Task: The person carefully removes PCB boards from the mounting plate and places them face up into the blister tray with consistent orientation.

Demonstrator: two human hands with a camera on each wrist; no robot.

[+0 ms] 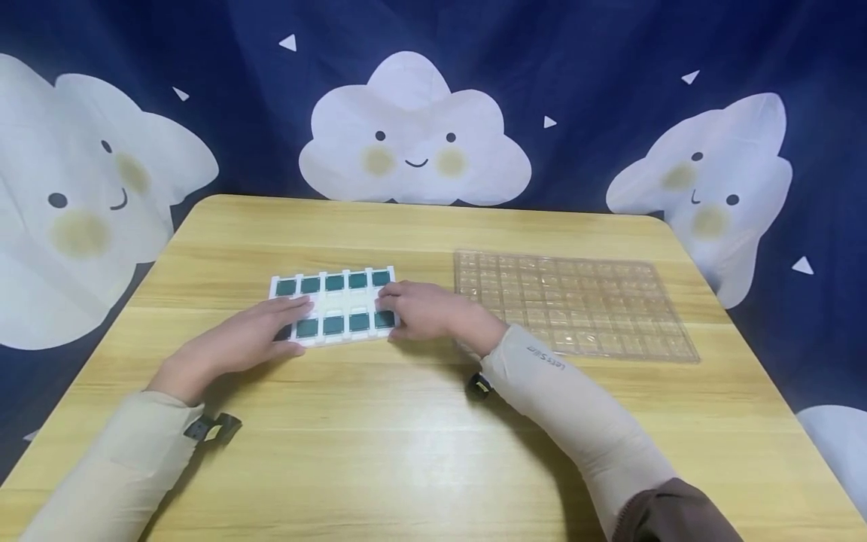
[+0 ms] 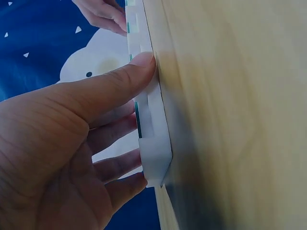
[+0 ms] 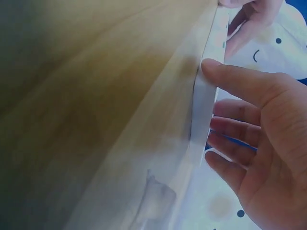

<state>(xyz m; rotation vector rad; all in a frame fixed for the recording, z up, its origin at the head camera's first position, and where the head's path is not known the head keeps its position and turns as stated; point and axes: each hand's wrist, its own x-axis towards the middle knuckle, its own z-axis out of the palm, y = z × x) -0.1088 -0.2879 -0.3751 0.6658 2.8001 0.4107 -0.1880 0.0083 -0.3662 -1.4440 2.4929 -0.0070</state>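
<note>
A white tray (image 1: 345,305) with two rows of dark green squares and a pale middle strip lies on the table. My left hand (image 1: 244,335) grips its left end, fingers over the top and thumb at the near edge. The right end is gripped by my right hand (image 1: 430,310). In the left wrist view, the left thumb presses the side wall of the white tray (image 2: 156,158), with the fingertips at its upper face. The right wrist view has the right thumb against the tray's side (image 3: 204,100); its fingers bend toward the other edge.
A clear plastic tray (image 1: 562,305) with many small compartments lies flat to the right, partly behind the right forearm. The wooden table (image 1: 379,452) ends at a dark blue curtain (image 1: 582,45) with white smiling clouds.
</note>
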